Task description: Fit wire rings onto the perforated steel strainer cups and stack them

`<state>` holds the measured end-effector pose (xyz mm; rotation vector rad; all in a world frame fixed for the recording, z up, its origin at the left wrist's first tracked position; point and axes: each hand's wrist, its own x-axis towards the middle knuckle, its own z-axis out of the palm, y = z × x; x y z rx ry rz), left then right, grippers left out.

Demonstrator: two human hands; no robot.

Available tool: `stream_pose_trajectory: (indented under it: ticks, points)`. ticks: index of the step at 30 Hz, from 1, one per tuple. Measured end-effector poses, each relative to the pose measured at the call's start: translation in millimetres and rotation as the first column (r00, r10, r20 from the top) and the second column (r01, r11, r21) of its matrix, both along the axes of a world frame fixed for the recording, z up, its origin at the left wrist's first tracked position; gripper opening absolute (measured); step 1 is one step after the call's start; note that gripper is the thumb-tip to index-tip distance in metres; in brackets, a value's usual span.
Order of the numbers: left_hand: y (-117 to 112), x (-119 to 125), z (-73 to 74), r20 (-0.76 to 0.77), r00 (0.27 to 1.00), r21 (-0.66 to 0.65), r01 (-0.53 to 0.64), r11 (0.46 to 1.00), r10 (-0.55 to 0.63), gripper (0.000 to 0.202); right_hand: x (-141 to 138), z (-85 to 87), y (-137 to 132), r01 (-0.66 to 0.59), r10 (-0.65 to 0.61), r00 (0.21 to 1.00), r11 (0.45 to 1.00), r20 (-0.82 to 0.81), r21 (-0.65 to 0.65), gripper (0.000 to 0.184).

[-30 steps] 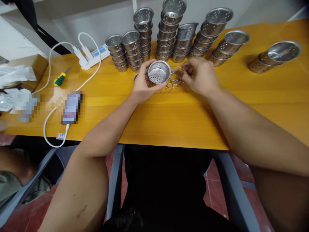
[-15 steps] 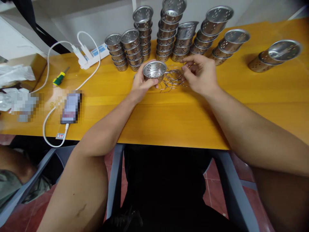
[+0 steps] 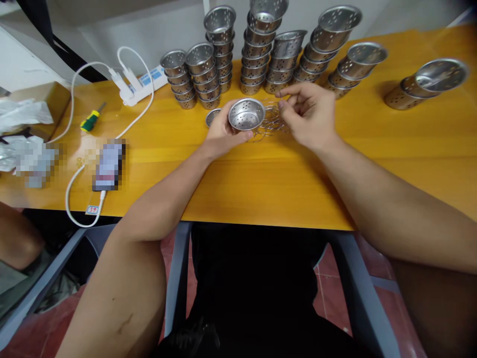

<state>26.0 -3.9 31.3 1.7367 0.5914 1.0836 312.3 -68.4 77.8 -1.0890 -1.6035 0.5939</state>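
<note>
My left hand (image 3: 223, 133) is closed around a small perforated steel strainer basket (image 3: 246, 115). The basket's open top is tilted toward me, showing its holes. Behind my left wrist, the rim of another strainer basket (image 3: 212, 116) shows on the table. Just right of the held basket lies a tangled pile of thin bent wires (image 3: 271, 119). My right hand (image 3: 309, 110) is at the right edge of this pile, thumb and forefinger drawn together in a pinch. Whatever is between those fingertips is too small to make out.
Stacks of perforated steel baskets (image 3: 255, 62) stand along the back, some leaning. One short stack (image 3: 404, 94) is at the far right. To the left are a power strip (image 3: 143, 88) with white cables, a screwdriver (image 3: 90, 121), a phone (image 3: 109, 166) and a cardboard box (image 3: 55, 102).
My left hand has moved slightly right with the basket and tipped its opening more toward me. A second basket's rim has come into view behind that hand. My right hand has barely moved.
</note>
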Motion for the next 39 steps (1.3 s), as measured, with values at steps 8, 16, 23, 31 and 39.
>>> stream_pose_trajectory:
  ticks: [8,16,23,31,39]
  points:
    - [-8,3,-7.7,0.004,0.999,0.02,0.041,0.999,-0.041,0.131,-7,-5.1,2,-0.069,0.074,0.997,0.986,-0.026,0.154,0.056]
    - [-2,1,-9.0,-0.04,0.997,0.032,0.074,0.997,-0.073,0.129,-15,1.8,-13,-0.044,0.047,0.998,0.995,-0.032,0.09,0.077]
    - [-9,-3,-2.2,-0.065,0.994,-0.004,0.086,0.996,-0.086,0.135,-27,-1.2,-21,-0.005,0.004,1.0,1.0,0.029,0.026,0.07]
    - [-3,4,-15.8,-0.089,0.994,0.045,0.071,0.996,-0.067,0.133,-30,-5.0,-20,0.007,-0.007,1.0,1.0,0.013,0.013,0.068]
    - [-16,-1,2.7,-0.024,0.993,-0.084,0.116,0.99,-0.119,0.119,-32,9.0,-32,-0.015,0.015,1.0,1.0,-0.014,-0.011,0.064]
